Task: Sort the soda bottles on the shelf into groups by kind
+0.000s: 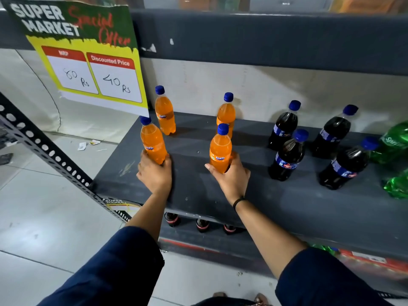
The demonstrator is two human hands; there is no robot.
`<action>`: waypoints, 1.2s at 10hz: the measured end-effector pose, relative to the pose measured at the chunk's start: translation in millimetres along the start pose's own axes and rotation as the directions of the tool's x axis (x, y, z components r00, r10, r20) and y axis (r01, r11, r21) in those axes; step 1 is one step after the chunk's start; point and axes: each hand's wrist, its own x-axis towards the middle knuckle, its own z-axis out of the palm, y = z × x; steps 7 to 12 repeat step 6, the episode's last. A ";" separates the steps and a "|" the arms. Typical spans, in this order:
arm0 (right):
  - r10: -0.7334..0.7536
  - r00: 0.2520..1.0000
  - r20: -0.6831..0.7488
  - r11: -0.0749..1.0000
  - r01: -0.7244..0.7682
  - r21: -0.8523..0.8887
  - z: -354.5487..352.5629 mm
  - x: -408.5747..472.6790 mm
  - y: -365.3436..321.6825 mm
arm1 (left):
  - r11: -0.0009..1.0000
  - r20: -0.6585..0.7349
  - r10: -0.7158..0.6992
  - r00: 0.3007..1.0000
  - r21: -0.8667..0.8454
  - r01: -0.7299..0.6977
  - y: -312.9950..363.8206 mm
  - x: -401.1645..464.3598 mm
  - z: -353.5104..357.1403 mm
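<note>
Several orange Fanta bottles with blue caps stand on the left part of the dark grey shelf point(198, 195). My left hand point(155, 173) grips the base of the front left orange bottle point(152, 142). My right hand point(231, 175) wraps the base of the front middle orange bottle point(220, 151). Two more orange bottles stand behind, one at the back left point(165, 113) and one at the back middle point(226, 114). Several dark cola bottles point(287, 155) with blue caps stand grouped to the right. Green Sprite bottles point(395, 144) lie at the far right edge.
A yellow special-offer price sign point(88, 56) hangs at the shelf's left end. A perforated metal upright point(50, 153) runs diagonally at left. More cola bottles point(202, 225) show on the shelf below. The upper shelf's edge point(265, 38) overhangs the bottles.
</note>
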 end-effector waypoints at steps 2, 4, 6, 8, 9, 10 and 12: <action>-0.020 0.999 0.043 0.999 0.022 -0.045 -3.0 -1.7 1.2 | 1.000 0.009 -0.019 1.000 -0.011 0.019 2.4 0.3 -1.2; -0.083 0.988 0.132 0.996 0.086 -0.021 -18.2 -16.8 8.4 | 0.996 0.065 -0.016 0.998 -0.088 0.021 -3.4 -4.4 -9.8; -0.077 0.994 0.084 0.994 0.070 0.082 -48.3 -41.7 20.1 | 0.982 0.050 0.068 0.996 -0.180 -0.058 9.2 -82.1 -12.1; -0.077 0.994 0.084 0.994 0.070 0.082 -48.3 -41.7 20.1 | 0.982 0.050 0.068 0.996 -0.180 -0.058 9.2 -82.1 -12.1; -0.077 0.994 0.084 0.994 0.070 0.082 -48.3 -41.7 20.1 | 0.982 0.050 0.068 0.996 -0.180 -0.058 9.2 -82.1 -12.1; -0.077 0.994 0.084 0.994 0.070 0.082 -48.3 -41.7 20.1 | 0.982 0.050 0.068 0.996 -0.180 -0.058 9.2 -82.1 -12.1; -0.077 0.994 0.084 0.994 0.070 0.082 -48.3 -41.7 20.1 | 0.982 0.050 0.068 0.996 -0.180 -0.058 9.2 -82.1 -12.1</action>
